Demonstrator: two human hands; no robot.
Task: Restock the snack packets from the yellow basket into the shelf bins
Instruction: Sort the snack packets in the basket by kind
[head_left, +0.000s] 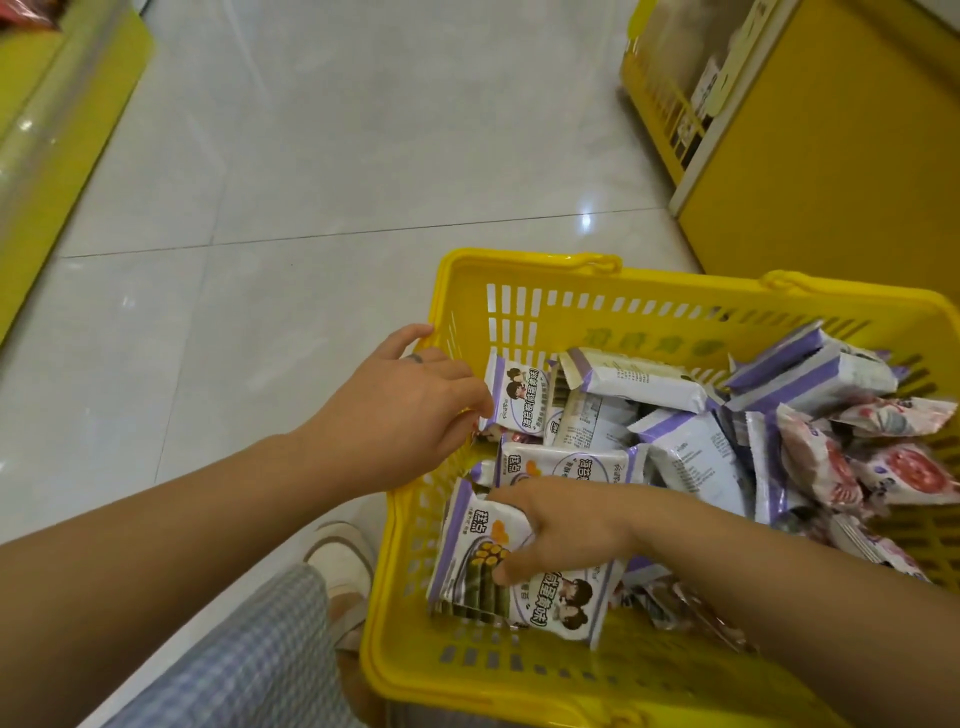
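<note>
Reaches over the basket (524, 258) rim with the left hand (410, 400), one finger out along the rim, the rest curled and seemingly pinching the left edge of an upright packet (519, 395) at the fingertips. Slide the fingers further behind it before lifting; slick film, likely to slip from an edge pinch.

Just right of and below that hand, clamps the right hand (566, 530) on a bundle (478, 566) of purple-and-white packets, thumb on the printed face, fingers over the top edge; cannot tell the count in the bundle. Squeeze flat, not hard, to spare the probably brittle rolls inside. Gather same-print packets only, faces one way, for a tidy drop into a bin.

Beyond the right hand's knuckles, leave the loose heap (691, 462) for later grabs; further right again, skip the red packets (914, 470), probably bound for another bin.

Lift both hands straight up, clear of the basket wall, before turning, to avoid snagging corners on the slots. Up and right of the right hand, aim for the shelf (831, 171); sees no bin from here, so look before letting go. Judging by the full basket, barely begun.
</note>
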